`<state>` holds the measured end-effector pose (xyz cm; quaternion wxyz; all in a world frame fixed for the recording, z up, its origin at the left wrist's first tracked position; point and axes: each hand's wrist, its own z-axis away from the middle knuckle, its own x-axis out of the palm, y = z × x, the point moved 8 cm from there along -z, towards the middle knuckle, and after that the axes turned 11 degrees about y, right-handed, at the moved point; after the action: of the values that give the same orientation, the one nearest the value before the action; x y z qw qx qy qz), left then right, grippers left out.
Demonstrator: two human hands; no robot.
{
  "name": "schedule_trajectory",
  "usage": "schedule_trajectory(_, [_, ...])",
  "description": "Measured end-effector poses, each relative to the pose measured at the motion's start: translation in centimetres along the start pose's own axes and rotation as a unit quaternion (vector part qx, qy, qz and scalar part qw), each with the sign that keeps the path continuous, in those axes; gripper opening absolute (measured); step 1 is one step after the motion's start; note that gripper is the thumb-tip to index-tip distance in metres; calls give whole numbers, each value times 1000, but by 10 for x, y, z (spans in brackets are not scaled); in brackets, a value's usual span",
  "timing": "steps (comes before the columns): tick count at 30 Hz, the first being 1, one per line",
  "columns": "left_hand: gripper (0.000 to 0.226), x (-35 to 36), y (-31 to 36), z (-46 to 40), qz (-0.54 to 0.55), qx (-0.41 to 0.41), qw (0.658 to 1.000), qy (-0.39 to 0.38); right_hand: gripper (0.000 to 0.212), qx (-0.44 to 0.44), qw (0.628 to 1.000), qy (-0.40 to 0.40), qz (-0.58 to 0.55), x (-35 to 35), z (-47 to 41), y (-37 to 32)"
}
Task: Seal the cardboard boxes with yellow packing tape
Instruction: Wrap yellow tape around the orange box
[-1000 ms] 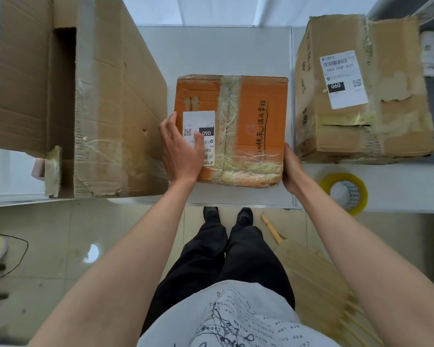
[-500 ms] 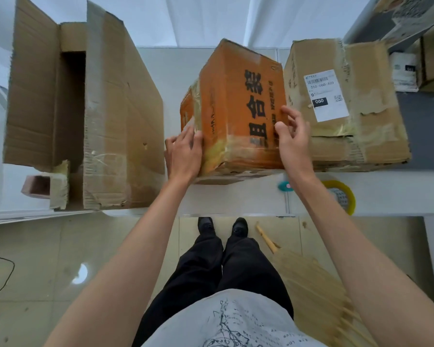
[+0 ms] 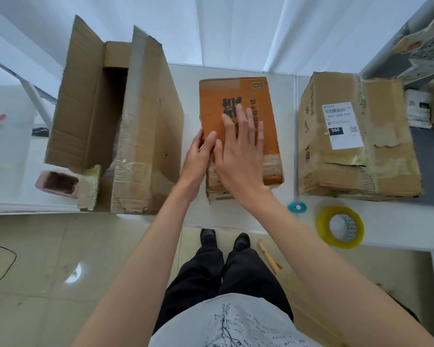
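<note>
An orange cardboard box [image 3: 258, 96] with black printed characters lies flat in the middle of the white table [image 3: 236, 216]. My right hand [image 3: 241, 149] rests flat on its top face with fingers spread straight. My left hand [image 3: 199, 156] holds the box's near left edge, thumb on top. A roll of yellow packing tape [image 3: 340, 226] lies on the table at the near right, apart from both hands. A brown box with a white label [image 3: 356, 136] stands to the right, old tape across it.
A large open brown carton [image 3: 125, 121] stands at the left, flaps up, close to my left hand. A small teal cutter [image 3: 297, 207] lies beside the tape roll. A pink block [image 3: 57, 182] sits at the carton's near left. The table's front edge runs just below the boxes.
The orange box was tipped up from its labelled face and now lies flat on another side. My right hand moved from its right side onto its top.
</note>
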<state>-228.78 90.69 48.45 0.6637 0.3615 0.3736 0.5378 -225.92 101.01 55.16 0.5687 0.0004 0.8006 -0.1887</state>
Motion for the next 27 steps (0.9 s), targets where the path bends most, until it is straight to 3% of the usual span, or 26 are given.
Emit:
schedule_trajectory(7, [54,-6,4,-2,-43,50,997,34,53,-77,996,-9,48,11,-2,-17])
schedule_trajectory(14, [52,6,8,8,-59,73,994,54,51,-52,998,26,30,-4,1,27])
schedule_trajectory(21, [55,6,1,4,-54,43,997,47,46,87,995,40,-28,-15,6,96])
schedule_trajectory(27, [53,9,1,7,-43,24,998,44,50,177,977,32,-117,-8,9,103])
